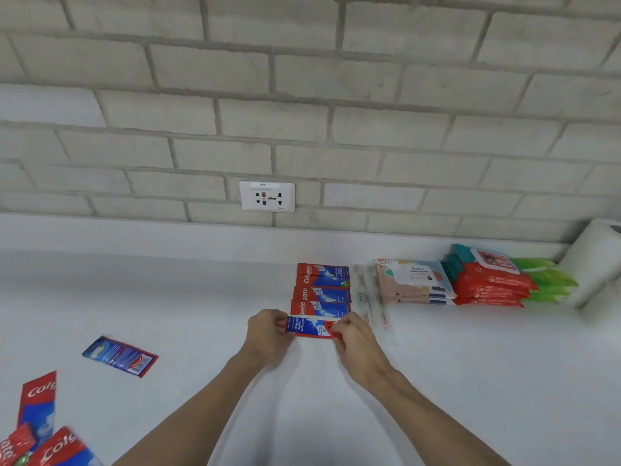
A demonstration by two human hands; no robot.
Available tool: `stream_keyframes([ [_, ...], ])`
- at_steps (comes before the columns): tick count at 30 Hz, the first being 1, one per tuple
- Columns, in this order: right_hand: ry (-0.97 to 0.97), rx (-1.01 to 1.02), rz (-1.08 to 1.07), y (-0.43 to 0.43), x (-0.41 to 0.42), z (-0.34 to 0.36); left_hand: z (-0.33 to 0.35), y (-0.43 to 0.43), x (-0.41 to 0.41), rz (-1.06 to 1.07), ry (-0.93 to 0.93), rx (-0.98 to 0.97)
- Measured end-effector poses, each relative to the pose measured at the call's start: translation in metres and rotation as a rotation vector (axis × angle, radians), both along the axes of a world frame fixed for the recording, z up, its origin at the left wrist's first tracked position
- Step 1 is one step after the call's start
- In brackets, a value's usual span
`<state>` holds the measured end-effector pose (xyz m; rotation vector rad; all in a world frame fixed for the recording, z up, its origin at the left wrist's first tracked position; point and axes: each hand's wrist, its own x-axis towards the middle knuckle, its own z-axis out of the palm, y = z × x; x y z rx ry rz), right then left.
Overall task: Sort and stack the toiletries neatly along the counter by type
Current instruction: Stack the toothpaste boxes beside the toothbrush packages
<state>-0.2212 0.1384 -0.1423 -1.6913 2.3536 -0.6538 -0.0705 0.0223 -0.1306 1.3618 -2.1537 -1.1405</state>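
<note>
My left hand (268, 331) and right hand (353, 334) pinched a toothpaste box (312, 326) by its ends, fingers closed on it. It sat against three stacked boxes (322, 290) mid-frame on the bench (201, 297).

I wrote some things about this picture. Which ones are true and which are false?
1. Both hands, left hand and right hand, hold one toothpaste box. True.
2. The wall socket has a plug in it. False: nothing is plugged in.
3. The wipes packs are stacked to the right of the toothpaste row. True.
4. All toothpaste boxes are already in the row. False: loose boxes lie at the lower left.
</note>
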Motion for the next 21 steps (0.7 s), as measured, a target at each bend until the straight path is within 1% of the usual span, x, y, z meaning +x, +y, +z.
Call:
stream_keyframes([
  [4, 0.095, 0.032, 0.027, -0.001, -0.003, -0.002, 0.002, -0.002, -0.005, -0.052, -0.08, -0.053],
  [8, 0.215, 0.014, 0.029, 0.001, -0.008, 0.0, 0.001, -0.003, -0.008, -0.044, -0.093, -0.065],
  [12, 0.21, 0.003, 0.03, 0.001, -0.011, 0.0, -0.001, -0.003, -0.011, -0.04, -0.1, -0.096],
  [21, 0.179, 0.029, 0.023, 0.001, -0.013, 0.0, -0.003, 0.003, -0.012, 0.001, -0.089, -0.092],
])
